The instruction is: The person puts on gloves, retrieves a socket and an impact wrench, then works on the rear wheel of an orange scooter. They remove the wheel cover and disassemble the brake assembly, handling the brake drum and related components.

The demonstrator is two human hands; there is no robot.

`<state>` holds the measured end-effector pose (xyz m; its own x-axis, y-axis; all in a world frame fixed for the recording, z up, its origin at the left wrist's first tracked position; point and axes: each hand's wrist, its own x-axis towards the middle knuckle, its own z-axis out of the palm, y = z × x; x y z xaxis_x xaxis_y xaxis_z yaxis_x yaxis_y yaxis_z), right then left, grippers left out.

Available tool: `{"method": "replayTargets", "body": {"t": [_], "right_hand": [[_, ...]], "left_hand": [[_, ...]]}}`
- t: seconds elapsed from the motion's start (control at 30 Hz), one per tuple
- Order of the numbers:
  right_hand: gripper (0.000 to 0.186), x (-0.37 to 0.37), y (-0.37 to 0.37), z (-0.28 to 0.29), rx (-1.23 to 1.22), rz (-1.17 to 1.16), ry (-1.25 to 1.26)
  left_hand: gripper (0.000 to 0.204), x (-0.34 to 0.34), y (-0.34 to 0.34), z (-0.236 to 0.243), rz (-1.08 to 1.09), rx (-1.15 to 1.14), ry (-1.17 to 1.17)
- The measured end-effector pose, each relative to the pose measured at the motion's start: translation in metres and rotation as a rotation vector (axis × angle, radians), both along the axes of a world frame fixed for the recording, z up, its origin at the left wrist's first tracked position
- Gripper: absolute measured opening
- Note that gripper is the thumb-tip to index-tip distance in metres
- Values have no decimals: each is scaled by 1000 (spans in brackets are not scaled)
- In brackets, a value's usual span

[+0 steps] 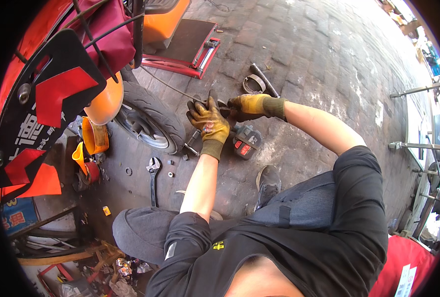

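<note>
My left hand, in a yellow-and-dark work glove, is closed over the end of a thin cable that runs in from the wheel side. Close beside it my right hand, gloved alike, has its fingers wrapped round a dark piece with a ribbed, spring-like part. The glove hides most of that piece. Just below both hands a cordless power tool lies on the paving, its black-and-red battery showing. A metal rod-like tool lies by the tyre, below my left hand.
A scooter wheel stands at left, beside a red-framed platform. An adjustable wrench, a nut and a ring lie on the ground. Beyond my hands are a metal collar and a dark tube.
</note>
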<state>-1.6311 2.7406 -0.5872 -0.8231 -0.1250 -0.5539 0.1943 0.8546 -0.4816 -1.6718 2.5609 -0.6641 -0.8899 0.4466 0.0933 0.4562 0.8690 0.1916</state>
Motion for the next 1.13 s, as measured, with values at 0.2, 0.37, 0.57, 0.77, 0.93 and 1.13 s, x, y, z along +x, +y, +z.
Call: {"method": "replayTargets", "body": {"t": [0.2, 0.37, 0.57, 0.77, 0.93, 1.13], "right_hand": [[43, 11, -3, 2, 68, -114, 228], [44, 15, -12, -7, 222, -39, 336], [37, 0, 4, 4, -10, -51, -31], [47, 11, -8, 9, 110, -114, 244], [47, 8, -11, 1, 87, -26, 164], [55, 0, -2, 14, 14, -41, 5]], "left_hand": [[82, 2, 0, -8, -39, 123, 117], [86, 1, 1, -7, -13, 73, 86], [88, -1, 0, -8, 5, -36, 61], [85, 1, 4, -2, 13, 5, 73], [85, 5, 3, 9, 6, 50, 56], [106, 0, -2, 0, -3, -20, 58]]}}
